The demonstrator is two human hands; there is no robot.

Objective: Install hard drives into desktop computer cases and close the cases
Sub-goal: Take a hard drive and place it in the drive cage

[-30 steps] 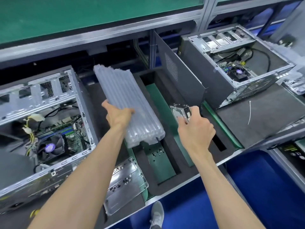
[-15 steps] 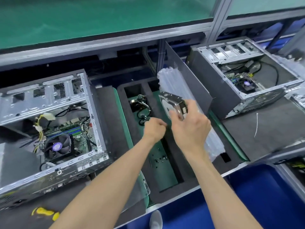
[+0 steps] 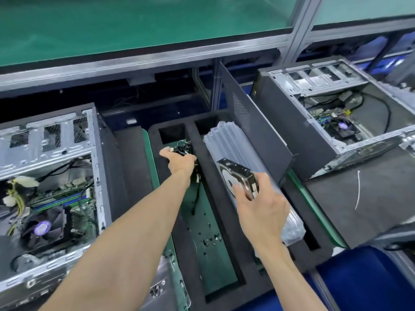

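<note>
Open green floor down the near half of the foam tray's (image 3: pixel 224 221) left compartment, dotted only with small black screws (image 3: pixel 208 239). Blocked at that compartment's far end by a black cable bundle (image 3: pixel 186 147) and the left hand (image 3: pixel 180 161) gripping it. Right compartment filled by the air-cushion sleeve (image 3: pixel 229 144), with the right hand (image 3: pixel 261 211) and its hard drive (image 3: pixel 238 176) above. Walled along the tray's right edge by a tilted side panel (image 3: pixel 253 135). Flanked left and right by open computer cases (image 3: pixel 51 176) (image 3: pixel 336 113).

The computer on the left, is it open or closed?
Open. The left computer case has no side cover: its fan and cables show.
</note>
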